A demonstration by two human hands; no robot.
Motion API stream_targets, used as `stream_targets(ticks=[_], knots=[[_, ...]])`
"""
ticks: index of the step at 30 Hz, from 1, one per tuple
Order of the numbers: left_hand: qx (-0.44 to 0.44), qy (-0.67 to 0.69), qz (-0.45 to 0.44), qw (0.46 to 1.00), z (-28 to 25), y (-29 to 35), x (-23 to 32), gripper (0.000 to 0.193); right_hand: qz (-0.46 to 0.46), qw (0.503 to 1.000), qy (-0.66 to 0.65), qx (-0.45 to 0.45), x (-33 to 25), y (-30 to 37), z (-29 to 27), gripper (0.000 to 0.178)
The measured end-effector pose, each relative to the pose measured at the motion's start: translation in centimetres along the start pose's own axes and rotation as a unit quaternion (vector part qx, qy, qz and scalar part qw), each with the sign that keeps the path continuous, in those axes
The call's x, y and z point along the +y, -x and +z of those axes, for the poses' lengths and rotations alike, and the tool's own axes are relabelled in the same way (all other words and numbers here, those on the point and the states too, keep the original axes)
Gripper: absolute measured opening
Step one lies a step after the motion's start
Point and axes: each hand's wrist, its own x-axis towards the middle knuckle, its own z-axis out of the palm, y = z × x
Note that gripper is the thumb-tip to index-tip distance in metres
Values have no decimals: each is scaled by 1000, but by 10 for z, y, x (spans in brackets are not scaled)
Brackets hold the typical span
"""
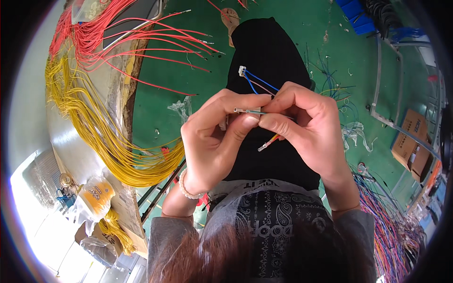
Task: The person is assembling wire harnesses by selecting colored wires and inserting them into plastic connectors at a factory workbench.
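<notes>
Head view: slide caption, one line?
Left hand and right hand meet at a thin metal-ended wire, white connector beyond; red wires and yellow wires drape a bench at left.

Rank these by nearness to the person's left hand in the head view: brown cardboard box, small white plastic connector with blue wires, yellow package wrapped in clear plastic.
From the left hand:
1. White plastic connector, just ahead of the fingers.
2. Yellow package, lower left.
3. Brown cardboard box, far right.
</notes>
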Motion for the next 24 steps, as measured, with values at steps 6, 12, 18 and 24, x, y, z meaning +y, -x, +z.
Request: stream_targets(ticks=[6, 12, 18, 24], knots=[[31, 110, -58, 992, -1, 2, -4, 16, 8, 1000, -17, 5, 5, 3, -5, 9], [43, 117, -37, 991, -1, 2, -3, 18, 18, 996, -84, -21, 2, 3, -11, 14], [31, 146, -40, 988, -1, 3, -4, 18, 22, 989, -131, -66, 7, 1, -18, 10], [23, 129, -26, 991, -1, 1, -4, 16, 56, 987, -126, -79, 5, 0, -23, 8]])
